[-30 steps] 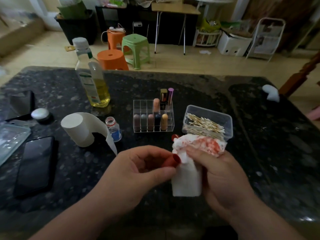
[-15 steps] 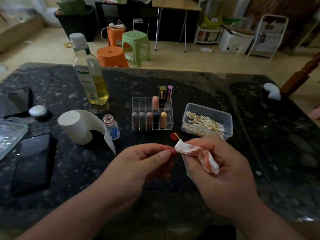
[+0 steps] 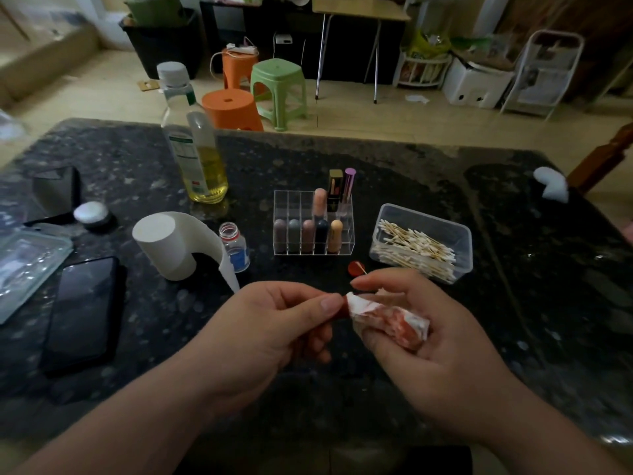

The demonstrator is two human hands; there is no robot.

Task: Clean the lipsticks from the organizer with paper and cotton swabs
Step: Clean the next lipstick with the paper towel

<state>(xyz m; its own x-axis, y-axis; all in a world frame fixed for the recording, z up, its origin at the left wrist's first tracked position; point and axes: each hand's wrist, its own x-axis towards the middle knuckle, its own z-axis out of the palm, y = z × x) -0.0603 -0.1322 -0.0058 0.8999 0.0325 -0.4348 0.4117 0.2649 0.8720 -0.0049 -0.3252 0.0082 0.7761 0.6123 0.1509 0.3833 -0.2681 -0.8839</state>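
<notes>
**Status, head cam.** L hand pinches a red lipstick between thumb and fingers, above the near part of the table, in front of the organizer. R hand grips a wad of paper, heavily red-stained, w/ its end wrapped over the lipstick's tip. I judge the step in hand to be wiping that tip w/ paper.

**Progress, my est.:** early to mid. One item is out and under work. Eight lipsticks stand in the organizer, five in the front row, three at the back. I can't tell from here which are cleaned, if any. Back-left slots show vacant. A red cap lies just in front of the organizer, w/ what looks like a swab on it; presumably this lipstick's cap.

**Supplies:** cotton swabs plentiful in their tub at right. Paper roll at left, a sheet hanging loose. The wad looks near saturated, so a fresh sheet is advisable for the next item.

**Left to do:** finish this one, cap it, re-slot it, then the rest.
</notes>
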